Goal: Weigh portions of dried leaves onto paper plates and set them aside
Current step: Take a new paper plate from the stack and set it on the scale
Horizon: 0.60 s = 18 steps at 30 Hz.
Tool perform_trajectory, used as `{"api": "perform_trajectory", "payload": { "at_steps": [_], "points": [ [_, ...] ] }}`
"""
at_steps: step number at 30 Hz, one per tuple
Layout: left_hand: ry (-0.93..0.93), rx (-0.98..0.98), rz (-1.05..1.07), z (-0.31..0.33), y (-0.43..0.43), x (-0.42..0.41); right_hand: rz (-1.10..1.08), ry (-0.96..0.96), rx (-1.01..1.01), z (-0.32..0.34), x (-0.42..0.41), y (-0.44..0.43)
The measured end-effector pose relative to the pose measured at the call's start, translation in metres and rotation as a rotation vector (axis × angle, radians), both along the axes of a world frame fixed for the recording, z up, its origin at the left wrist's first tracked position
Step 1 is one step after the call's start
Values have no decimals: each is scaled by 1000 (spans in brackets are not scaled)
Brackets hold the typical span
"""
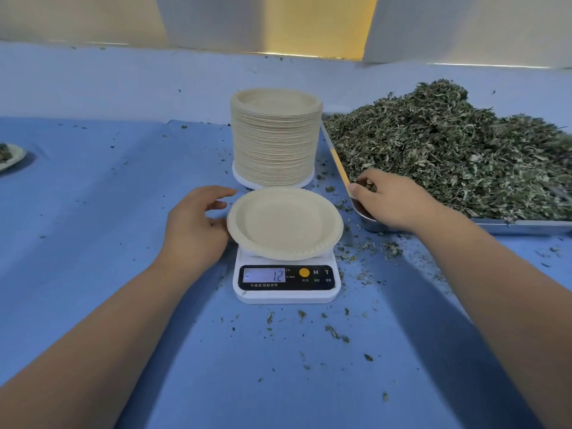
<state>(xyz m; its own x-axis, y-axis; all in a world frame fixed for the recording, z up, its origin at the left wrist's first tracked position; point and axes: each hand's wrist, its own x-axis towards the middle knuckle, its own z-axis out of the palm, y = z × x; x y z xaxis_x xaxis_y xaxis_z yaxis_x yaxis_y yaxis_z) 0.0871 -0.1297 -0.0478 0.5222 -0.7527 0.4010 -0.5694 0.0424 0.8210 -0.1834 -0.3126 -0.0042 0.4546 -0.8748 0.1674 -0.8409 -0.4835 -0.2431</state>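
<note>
Bench (123, 212) under blue cloth, creased, littered with leaf crumbs, thickest near the tray. Nearest: white kitchen scale (286, 294), display end toward the person. Lit window (264, 275) reads "12" with a dash at its left; beside it a yellow round button (304, 272), then "M" and "T". Small Chinese print under window and buttons, too fine to read. On the platform sits one paper plate (284, 222), round so no long axis, hollow side up, level, bare inside, overhanging the scale on both sides.

Left hand (195, 230) just left of the plate: fingers loose and spread, gripping nothing, thumb at the plate's rim. Right hand (399, 202) at the near-left corner of the steel tray (526, 226), fingers curled down into the dried leaves (448, 150), a tuft pinched between them.

Behind the scale, a tall stack of paper plates (275, 137), upright, on a white disc (244, 181). Tray's left rim runs away from the person; leaves heaped high, grey-green. Far left edge — a second plate (10, 156) with some leaves on it, cut off by the frame. Beyond: white panels (216, 23), yellow wall (318, 23).
</note>
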Motion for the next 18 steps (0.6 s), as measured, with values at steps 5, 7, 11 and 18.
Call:
{"api": "perform_trajectory", "payload": {
  "at_steps": [5, 7, 11, 18],
  "points": [
    [336, -59, 50, 2, -1, -1, 31, 21, 325, 9, 19, -14],
    [420, -82, 46, 1, -1, -1, 65, 58, 370, 9, 20, -13],
    [422, -71, 45, 0, -2, -1, 66, 258, 236, 14, 15, -10],
    [431, -72, 47, -1, -6, 1, -151, 185, -21, 20, -13, -8]
  ]
}}
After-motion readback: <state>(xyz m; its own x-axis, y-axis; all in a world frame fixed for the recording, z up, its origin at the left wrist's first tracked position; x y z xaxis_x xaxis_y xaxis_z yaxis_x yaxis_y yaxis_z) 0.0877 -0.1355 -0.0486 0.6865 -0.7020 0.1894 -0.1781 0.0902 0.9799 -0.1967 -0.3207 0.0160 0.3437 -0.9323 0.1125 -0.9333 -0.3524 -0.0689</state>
